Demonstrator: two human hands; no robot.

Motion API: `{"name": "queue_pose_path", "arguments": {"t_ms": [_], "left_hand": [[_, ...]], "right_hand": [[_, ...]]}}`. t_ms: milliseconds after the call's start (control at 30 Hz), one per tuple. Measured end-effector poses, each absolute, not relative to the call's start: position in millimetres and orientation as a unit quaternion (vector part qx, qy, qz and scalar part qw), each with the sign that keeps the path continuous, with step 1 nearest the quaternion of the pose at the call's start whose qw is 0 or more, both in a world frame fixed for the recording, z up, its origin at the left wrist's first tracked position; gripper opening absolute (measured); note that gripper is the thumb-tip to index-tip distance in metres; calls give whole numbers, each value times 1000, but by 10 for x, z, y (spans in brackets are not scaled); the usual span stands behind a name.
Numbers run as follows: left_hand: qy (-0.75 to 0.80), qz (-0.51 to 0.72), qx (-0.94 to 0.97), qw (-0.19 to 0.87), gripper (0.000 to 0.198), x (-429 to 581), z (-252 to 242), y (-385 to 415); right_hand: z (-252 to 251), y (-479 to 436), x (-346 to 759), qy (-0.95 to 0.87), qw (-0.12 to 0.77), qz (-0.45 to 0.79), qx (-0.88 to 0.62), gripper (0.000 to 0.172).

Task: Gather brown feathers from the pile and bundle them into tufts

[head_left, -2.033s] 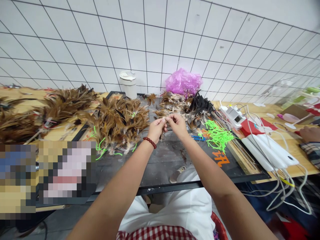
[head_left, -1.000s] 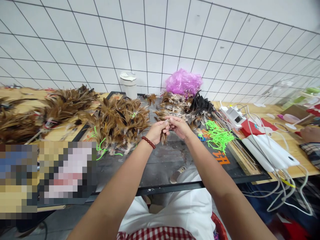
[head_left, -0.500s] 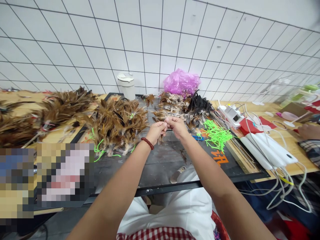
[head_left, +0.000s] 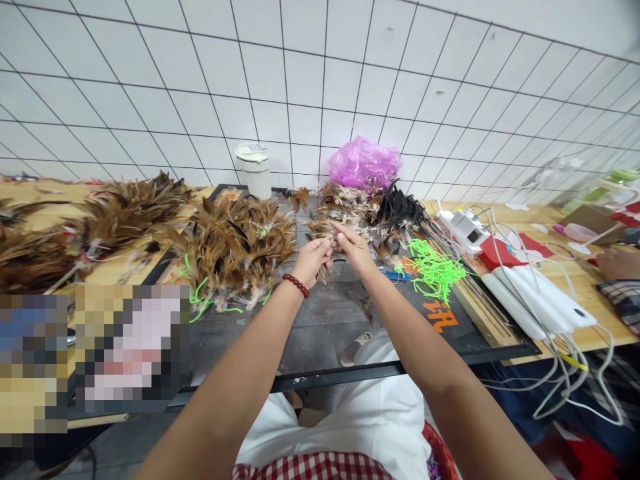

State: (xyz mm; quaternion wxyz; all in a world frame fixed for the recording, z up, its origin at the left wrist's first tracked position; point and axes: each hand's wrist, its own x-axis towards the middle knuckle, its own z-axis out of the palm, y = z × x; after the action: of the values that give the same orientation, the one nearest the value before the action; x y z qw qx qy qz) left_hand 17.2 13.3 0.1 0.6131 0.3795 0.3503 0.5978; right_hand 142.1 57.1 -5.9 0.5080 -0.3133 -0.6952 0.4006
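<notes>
My left hand (head_left: 313, 259), with a dark red bead bracelet (head_left: 296, 285) on its wrist, is closed in a pinch above the dark tabletop (head_left: 320, 333). Brown feather tips (head_left: 324, 273) poke out below its fingers. Right up against it, my right hand (head_left: 354, 250) has thumb and fingers closed at the left fingertips; whatever they grip is too small to make out. Left of the hands spreads a big pile of brown feathers (head_left: 240, 240) with green strands in it. Just beyond them lie pale, fluffy feather bundles (head_left: 345, 203).
Bright green cords (head_left: 434, 270) lie right of my hands, near black strips (head_left: 400, 210). A lidded white cup (head_left: 254, 170) and a pink plastic bag (head_left: 364, 163) stand by the tiled wall. Farther right are a power strip (head_left: 465, 230), cables and another person's sleeve (head_left: 623, 303).
My right fingers have lifted and straightened a little, the index finger now reaching over the left fingertips. My left hand has barely moved.
</notes>
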Motion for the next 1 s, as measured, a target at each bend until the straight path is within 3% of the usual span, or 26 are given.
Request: {"name": "queue_pose_path", "arguments": {"t_ms": [167, 433, 733, 900, 1000], "left_hand": [[368, 610, 380, 590, 31, 176, -16, 146], [365, 623, 378, 579, 24, 176, -23, 158], [324, 592, 413, 611, 32, 185, 55, 98], [333, 585, 438, 595, 31, 171, 41, 101], [346, 571, 443, 598, 27, 168, 36, 108]], "right_hand": [[-44, 560, 1442, -761, 488, 322, -279, 35], [-92, 601, 1431, -632, 510, 495, -309, 39], [15, 522, 1441, -615, 419, 609, -275, 47], [45, 502, 1413, -610, 473, 565, -292, 31], [57, 489, 1381, -579, 502, 568, -302, 31]]}}
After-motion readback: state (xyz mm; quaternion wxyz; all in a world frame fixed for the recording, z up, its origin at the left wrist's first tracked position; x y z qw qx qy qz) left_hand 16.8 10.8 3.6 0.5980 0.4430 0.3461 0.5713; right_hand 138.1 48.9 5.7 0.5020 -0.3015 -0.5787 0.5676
